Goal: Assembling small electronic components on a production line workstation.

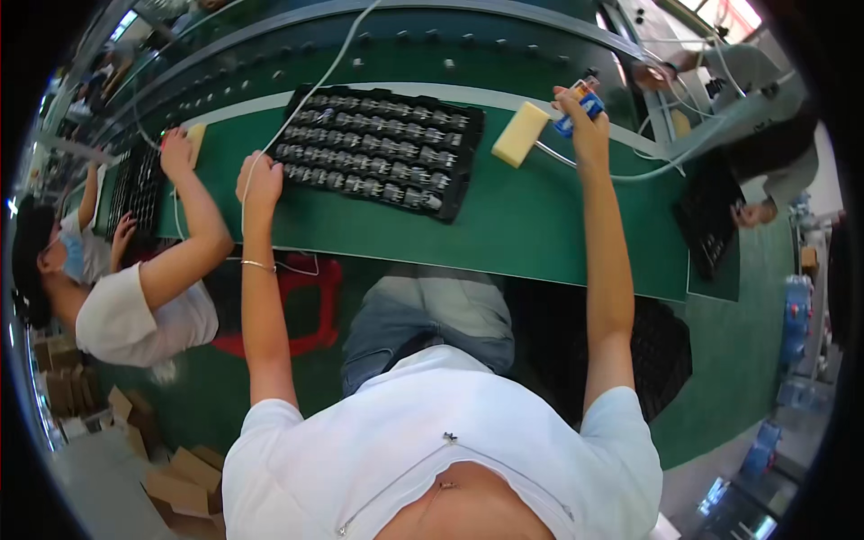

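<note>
Resting at the near left corner of the black component tray (pixel 378 148): left hand (pixel 260 183), fingers curled loosely over a white cable (pixel 306 94), though whether they pinch it cannot be told. Tray: rows of small metal parts, lying on the green bench mat (pixel 540 234). Right hand (pixel 583 112): raised farther back, fingers clenched around a small blue-and-white object (pixel 580 101). Yellow sponge block (pixel 520 133): just left of that hand. Co-workers' hands: at both sides

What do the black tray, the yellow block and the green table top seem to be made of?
Black tray: probably thin moulded plastic, dull finish, with rows of formed pockets. Yellow block: likely foam or sponge, matte, soft edges. Green table top: seems a matte rubber-like mat or belt; smooth, without glare.
</note>
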`<state>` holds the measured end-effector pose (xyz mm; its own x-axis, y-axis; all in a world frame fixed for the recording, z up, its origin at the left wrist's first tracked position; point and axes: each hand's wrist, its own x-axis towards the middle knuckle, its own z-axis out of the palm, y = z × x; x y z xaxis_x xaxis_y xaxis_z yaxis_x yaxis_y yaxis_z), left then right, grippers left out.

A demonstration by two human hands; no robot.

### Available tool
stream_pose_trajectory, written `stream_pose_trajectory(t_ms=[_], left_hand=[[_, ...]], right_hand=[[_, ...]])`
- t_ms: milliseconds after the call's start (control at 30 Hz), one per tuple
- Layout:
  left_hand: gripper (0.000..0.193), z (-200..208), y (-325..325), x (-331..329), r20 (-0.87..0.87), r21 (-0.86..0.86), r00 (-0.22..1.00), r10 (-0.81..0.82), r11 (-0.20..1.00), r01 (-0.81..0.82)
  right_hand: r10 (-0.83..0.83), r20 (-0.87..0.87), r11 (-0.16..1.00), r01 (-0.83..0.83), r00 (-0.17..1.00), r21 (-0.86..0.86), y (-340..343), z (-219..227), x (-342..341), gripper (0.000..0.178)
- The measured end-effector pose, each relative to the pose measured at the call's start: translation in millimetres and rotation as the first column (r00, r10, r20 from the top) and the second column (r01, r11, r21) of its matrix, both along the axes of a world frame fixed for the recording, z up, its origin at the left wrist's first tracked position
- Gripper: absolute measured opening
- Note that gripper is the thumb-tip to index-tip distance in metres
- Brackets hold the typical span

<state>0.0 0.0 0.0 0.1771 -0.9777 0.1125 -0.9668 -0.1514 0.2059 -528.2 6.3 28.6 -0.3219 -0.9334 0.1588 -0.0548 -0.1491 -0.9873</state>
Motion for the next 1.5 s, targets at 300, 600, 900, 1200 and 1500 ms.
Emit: stream_pose_trajectory(t_ms=[300,600,900,1200,1500], left_hand=[[0.018,17,10,-24,0.311,-0.158,0.944,-0.105,0.974,0.16],[0.021,67,20,-153,-0.993,-0.048,0.076,-0.094,0.882,0.47],[0.018,57,25,-304,-0.948,-0.274,0.029,-0.316,0.86,0.43],[0.021,59,33,-314,-0.936,-0.28,0.095,-0.34,0.878,0.387],[0.02,58,28,-315,-0.94,-0.284,0.064,-0.334,0.875,0.391]], right_hand=[[-0.046,0.216,0.987,0.077,0.975,-0.139,7,-18,-12,0.022],[0.103,0.583,0.989,-0.021,0.806,-0.146,20,-14,23,0.027],[0.208,0.458,0.978,-0.19,0.864,-0.088,39,-9,49,0.034],[0.214,0.424,0.976,-0.207,0.88,-0.062,42,-7,46,0.036],[0.238,0.506,0.955,-0.294,0.829,0.034,40,-6,45,0.037]])
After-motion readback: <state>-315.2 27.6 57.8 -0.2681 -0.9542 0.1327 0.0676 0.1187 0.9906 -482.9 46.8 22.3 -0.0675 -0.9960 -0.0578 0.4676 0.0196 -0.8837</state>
